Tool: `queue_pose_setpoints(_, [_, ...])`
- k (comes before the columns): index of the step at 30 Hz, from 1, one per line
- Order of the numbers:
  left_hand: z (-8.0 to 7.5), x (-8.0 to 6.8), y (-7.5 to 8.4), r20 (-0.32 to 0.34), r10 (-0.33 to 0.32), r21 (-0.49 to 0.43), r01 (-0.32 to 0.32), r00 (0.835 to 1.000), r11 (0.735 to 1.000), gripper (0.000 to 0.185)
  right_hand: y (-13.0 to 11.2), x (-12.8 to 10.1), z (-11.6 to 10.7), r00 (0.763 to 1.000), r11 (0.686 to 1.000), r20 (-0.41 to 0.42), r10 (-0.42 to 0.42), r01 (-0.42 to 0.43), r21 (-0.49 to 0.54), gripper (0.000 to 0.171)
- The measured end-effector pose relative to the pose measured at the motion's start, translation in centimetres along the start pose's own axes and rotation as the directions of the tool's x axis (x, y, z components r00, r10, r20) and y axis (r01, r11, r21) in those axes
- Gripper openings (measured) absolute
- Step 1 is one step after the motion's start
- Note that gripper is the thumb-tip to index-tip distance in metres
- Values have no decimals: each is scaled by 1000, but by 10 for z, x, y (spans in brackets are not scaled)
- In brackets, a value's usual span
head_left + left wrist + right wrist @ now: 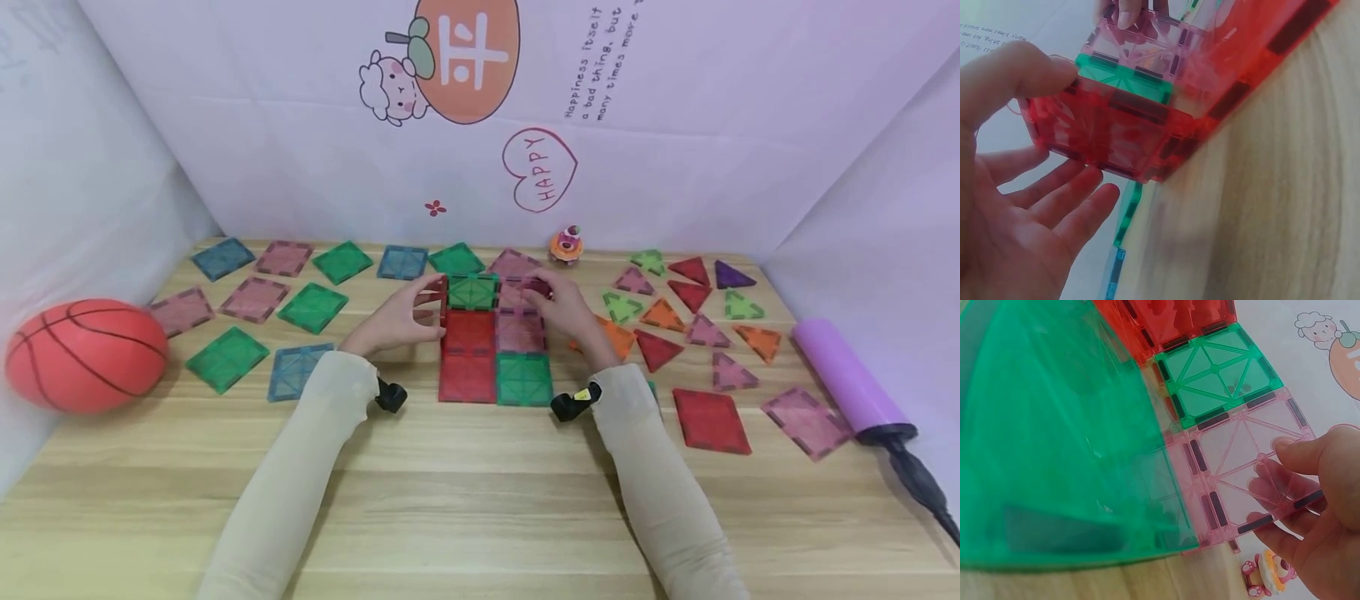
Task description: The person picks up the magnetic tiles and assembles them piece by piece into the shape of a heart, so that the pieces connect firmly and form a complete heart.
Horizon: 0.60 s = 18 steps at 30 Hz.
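Flat on the table lie joined magnetic tiles: two red tiles (467, 377), a pink tile (521, 333) and a green tile (525, 379). Along their far edge an upright green tile (472, 292) stands beside an upright pink tile (1254, 459). A red tile (1104, 128) stands up at the left side, meeting the green one at a corner. My left hand (401, 317) holds that red tile by its edges, thumb (1047, 72) on one edge and fingertips at the opposite one. My right hand (566, 310) pinches the upright pink tile between thumb and fingers.
Loose square tiles (313, 307) lie to the left and back, triangle tiles (690, 296) to the right. A red ball (88, 357) is at the left, a purple pump (851, 383) at the right. A small figurine (567, 246) stands by the back wall.
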<state>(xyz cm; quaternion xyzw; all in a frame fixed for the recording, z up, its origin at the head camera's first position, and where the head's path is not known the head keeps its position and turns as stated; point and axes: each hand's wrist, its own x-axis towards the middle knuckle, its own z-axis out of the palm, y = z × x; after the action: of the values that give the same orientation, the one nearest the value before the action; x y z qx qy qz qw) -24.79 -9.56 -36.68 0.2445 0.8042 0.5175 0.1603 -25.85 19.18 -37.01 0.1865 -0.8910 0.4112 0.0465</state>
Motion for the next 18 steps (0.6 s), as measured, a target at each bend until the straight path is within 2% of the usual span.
queue_pose_setpoints(6, [0,-3,1,22,-17,7,16,1000,1000,82,0,0,2,1000,1000,2,19,-19,-16,22])
queue_pose_setpoints(11, [-5,-12,1,39,9,36,-11,999,999,76,1,0,4,1000,1000,2,17,-17,-9,22])
queue_pose_setpoints(14, [-12,-20,3,44,12,110,-17,999,994,72,1,1,3,1000,1000,1,20,-20,-5,21])
queue_pose_setpoints(18, [-24,-33,6,43,-32,237,21,999,971,68,3,2,2,1000,1000,0,9,-9,-12,21])
